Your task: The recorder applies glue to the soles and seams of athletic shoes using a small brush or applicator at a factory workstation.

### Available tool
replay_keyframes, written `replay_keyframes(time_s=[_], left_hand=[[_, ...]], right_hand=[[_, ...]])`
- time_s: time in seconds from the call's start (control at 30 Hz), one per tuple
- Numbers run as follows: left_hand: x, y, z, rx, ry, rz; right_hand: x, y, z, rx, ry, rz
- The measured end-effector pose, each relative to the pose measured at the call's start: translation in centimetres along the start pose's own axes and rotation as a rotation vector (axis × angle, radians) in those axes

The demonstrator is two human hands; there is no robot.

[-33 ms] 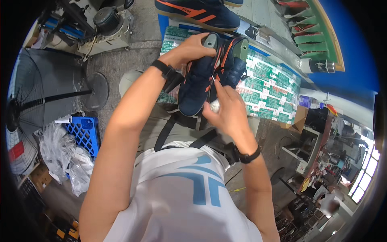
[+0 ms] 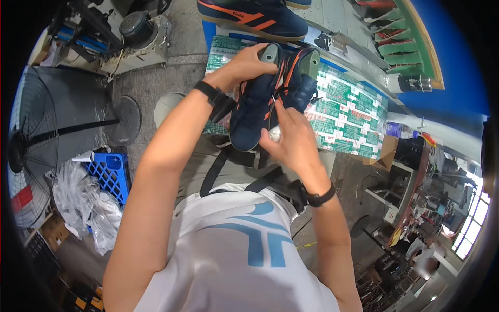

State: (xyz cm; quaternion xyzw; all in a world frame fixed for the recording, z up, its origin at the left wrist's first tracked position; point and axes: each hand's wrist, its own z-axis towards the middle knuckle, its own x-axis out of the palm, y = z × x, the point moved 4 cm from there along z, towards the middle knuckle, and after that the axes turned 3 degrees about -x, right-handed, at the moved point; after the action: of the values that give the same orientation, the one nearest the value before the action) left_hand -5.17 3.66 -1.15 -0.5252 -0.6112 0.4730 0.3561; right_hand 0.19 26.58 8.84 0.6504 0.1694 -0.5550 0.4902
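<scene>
Two navy shoes with orange trim lie side by side in front of me, toes toward me. My left hand (image 2: 243,65) is closed round the heel of the left shoe (image 2: 246,115), its thumb by the collar opening. My right hand (image 2: 295,139) has a small white wad (image 2: 274,133), perhaps cloth, between thumb and fingers. Its fingertips are at the inner side of the left shoe, close to the orange stripes and laces. Beside it is the right shoe (image 2: 302,92), partly covered by that hand. Pale green pieces show inside both shoe openings.
Beneath the shoes is a surface covered in green-and-white printed wrapping (image 2: 345,117). Another navy-and-orange shoe (image 2: 254,20) stands beyond. A purple-labelled bottle (image 2: 399,130) lies at the right. To the left are a standing fan (image 2: 73,128), a blue crate (image 2: 110,174) and clear plastic bags (image 2: 83,200).
</scene>
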Motion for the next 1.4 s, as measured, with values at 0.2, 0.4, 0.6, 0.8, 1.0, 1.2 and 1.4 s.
replay_keyframes(time_s=[0.2, 0.4, 0.6, 0.8, 1.0, 1.2, 1.4], left_hand=[[0.3, 0.0, -1.1, 0.074, -0.237, 0.193], [2.3, 0.3, -0.6, 0.119, -0.139, 0.257], [3.8, -1.9, -2.5, 0.542, -0.538, 0.766], [9.7, -5.1, -3.1, 0.573, 0.088, 1.317], [10.1, -6.9, -0.3, 0.200, 0.304, 1.432], [12.0, -8.1, -0.1, 0.053, 0.509, 1.289], [10.9, -4.2, -1.8, 0.636, 0.332, 1.700]], right_hand=[[-1.7, -0.5, -2.6, -0.017, 0.037, 0.030], [-3.2, 0.8, -3.3, 0.104, 0.158, 0.104], [1.1, -0.5, -4.9, 0.134, 0.079, 0.091], [3.2, 0.6, -6.0, 0.139, -0.061, 0.128], [3.9, 1.0, -6.0, 0.114, -0.076, 0.101], [4.6, 0.8, -6.3, 0.153, -0.158, 0.119], [5.2, 0.0, -6.7, 0.099, -0.200, 0.165]])
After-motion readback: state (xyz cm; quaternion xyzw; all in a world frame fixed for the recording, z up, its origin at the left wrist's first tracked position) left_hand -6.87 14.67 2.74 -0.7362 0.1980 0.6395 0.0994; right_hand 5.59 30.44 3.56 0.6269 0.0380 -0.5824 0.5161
